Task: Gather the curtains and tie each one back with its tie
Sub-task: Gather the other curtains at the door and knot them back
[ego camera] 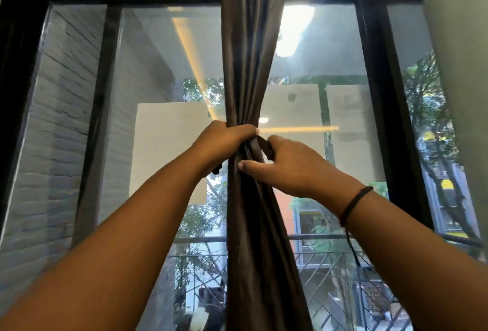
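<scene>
Left arm: bare forearm enters from 7 o'clock, runs up toward centre, wrist straight.
Left hand (pixel 224 143): back of hand to camera, fingers curled tight into a closed fist-grip, knuckles at 12 o'clock, fingertips wrapped round to the 3 o'clock side.
Right arm: bare forearm enters from 4 o'clock, angles up toward centre, thin dark band on wrist with a loose end hanging to 6 o'clock.
Right hand (pixel 293 166): back of hand up, thumb stretched out toward 9 o'clock, fingers bent at 11 o'clock, pinching.
Spacing: fingertips of both hands nearly meet at centre.
</scene>
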Tool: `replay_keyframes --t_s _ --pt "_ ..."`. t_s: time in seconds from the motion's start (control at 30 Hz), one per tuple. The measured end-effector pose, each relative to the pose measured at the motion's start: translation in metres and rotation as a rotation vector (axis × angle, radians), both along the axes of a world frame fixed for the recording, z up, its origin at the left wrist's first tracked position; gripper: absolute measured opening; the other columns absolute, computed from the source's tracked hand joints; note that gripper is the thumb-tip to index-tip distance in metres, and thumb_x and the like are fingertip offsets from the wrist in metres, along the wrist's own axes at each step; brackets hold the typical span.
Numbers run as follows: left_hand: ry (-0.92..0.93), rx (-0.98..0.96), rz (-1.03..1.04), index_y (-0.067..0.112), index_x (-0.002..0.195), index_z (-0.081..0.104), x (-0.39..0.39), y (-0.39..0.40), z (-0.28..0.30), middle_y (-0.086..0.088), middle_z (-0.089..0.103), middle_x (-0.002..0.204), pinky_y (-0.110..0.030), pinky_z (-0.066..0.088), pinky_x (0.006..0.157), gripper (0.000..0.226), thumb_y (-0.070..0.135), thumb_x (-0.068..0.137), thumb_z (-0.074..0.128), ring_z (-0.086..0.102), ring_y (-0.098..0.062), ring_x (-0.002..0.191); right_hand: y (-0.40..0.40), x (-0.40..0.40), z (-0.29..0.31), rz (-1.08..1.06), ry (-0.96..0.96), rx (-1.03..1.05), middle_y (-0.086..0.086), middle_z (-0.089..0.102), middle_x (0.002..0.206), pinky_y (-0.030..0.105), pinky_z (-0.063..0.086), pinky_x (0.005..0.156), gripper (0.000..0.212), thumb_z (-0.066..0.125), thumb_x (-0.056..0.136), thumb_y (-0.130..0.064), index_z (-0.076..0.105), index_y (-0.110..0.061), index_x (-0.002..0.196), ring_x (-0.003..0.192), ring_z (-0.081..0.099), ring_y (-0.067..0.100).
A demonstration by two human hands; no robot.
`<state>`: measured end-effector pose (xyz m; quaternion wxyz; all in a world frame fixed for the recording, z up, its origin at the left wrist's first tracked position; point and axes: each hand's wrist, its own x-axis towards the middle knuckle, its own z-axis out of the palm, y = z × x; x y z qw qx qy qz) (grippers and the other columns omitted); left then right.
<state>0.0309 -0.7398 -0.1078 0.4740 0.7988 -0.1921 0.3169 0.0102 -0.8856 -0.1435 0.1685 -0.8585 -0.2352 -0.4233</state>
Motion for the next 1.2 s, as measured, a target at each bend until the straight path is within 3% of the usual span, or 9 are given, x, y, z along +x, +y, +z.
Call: replay_keyframes --t_s 0.2,0.3,0.4,0.53,0.63,0.8,0.9,1.03,1.2 --pt "-0.332 0.316 0.455 0.015 0.103 0.060 0.020 -0.003 -0.014 -0.010 0.066 0.095 -0.034 0.046 0.065 0.056 0.066 0.087 0.039 0.061 -0.032 0.086 -0.023 -0.029 0.014 0.039 0.080 0.257 0.005 0.053 0.056 0.027 0.028 0.049 0.037 0.050 0.094 -0.035 0.070 -0.007 0.080 0.046 0.042 0.010" --pt "-0.387 0.368 0.604 0.007 0.120 0.044 0.015 -0.022 -0.026 -0.016 0.064 0.104 -0.036 0.037 0.064 0.055 0.054 0.095 0.031 0.060 -0.036 0.094 -0.002 -0.032 0.012 -0.058 -0.029 0.131 0.010 0.057 0.069 0.026 0.029 0.048 0.039 0.047 0.094 -0.035 0.066 -0.008 0.074 0.059 0.048 0.020" --pt "-0.412 0.350 0.512 0.006 0.137 0.018 0.003 -0.034 -0.036 -0.011 0.064 0.104 -0.034 0.039 0.064 0.059 0.034 0.093 0.045 0.062 -0.035 0.091 0.017 -0.040 0.013 -0.149 -0.147 0.108 0.008 0.055 0.070 0.028 0.030 0.051 0.043 0.042 0.089 -0.046 0.052 -0.015 0.060 0.066 0.052 0.028" --pt "-0.457 0.239 0.272 0.009 0.140 0.012 -0.024 -0.033 -0.041 0.000 0.065 0.091 -0.030 0.043 0.064 0.069 0.022 0.087 0.056 0.065 -0.030 0.084 0.024 -0.048 0.019 0.018 -0.127 0.228 0.004 0.043 0.055 0.027 0.028 0.050 0.038 0.046 0.086 -0.031 0.041 -0.013 0.052 0.055 0.043 0.024" --pt "-0.460 0.166 0.088 0.023 0.128 0.025 -0.050 -0.021 -0.046 0.006 0.059 0.068 -0.032 0.044 0.054 0.053 0.014 0.086 0.056 0.060 -0.018 0.064 0.029 -0.053 0.020 0.210 0.079 0.408 0.008 0.046 0.056 0.027 0.042 0.047 0.030 0.051 0.088 -0.024 0.050 -0.010 0.061 0.049 0.046 0.023" --pt "-0.294 -0.147 -0.143 0.021 0.098 0.060 -0.074 0.007 -0.042 -0.001 0.068 0.074 -0.031 0.055 0.055 0.015 0.009 0.089 0.059 0.064 -0.016 0.061 0.016 -0.066 0.010 0.686 0.575 0.588 0.009 0.067 0.072 0.038 0.057 0.060 0.027 0.048 0.095 -0.031 0.067 -0.014 0.085 0.061 0.066 0.024" --pt "-0.351 -0.043 0.010 0.025 0.090 0.068 -0.076 0.010 -0.045 0.002 0.072 0.082 -0.040 0.056 0.077 0.013 0.015 0.086 0.061 0.068 -0.017 0.078 0.009 -0.059 0.009 0.796 0.732 0.609 0.013 0.071 0.084 0.043 0.058 0.069 0.034 0.042 0.096 -0.040 0.069 -0.018 0.098 0.073 0.069 0.031" --pt "-0.582 0.106 0.328 0.021 0.087 0.071 -0.081 0.002 -0.054 -0.002 0.070 0.077 -0.034 0.051 0.065 0.010 0.020 0.086 0.061 0.064 -0.023 0.073 0.004 -0.049 0.010 0.977 0.912 0.619 0.010 0.069 0.092 0.047 0.055 0.081 0.036 0.041 0.095 -0.044 0.068 -0.027 0.112 0.090 0.067 0.037" --pt "-0.901 0.325 0.466 0.021 0.079 0.072 -0.070 -0.020 -0.076 -0.003 0.067 0.066 -0.031 0.048 0.048 0.010 0.025 0.077 0.063 0.062 -0.025 0.057 0.013 -0.033 0.005 1.203 0.879 0.900 0.005 0.052 0.073 0.019 0.051 0.046 0.024 0.047 0.093 -0.015 0.067 -0.008 0.104 0.051 0.052 0.011"
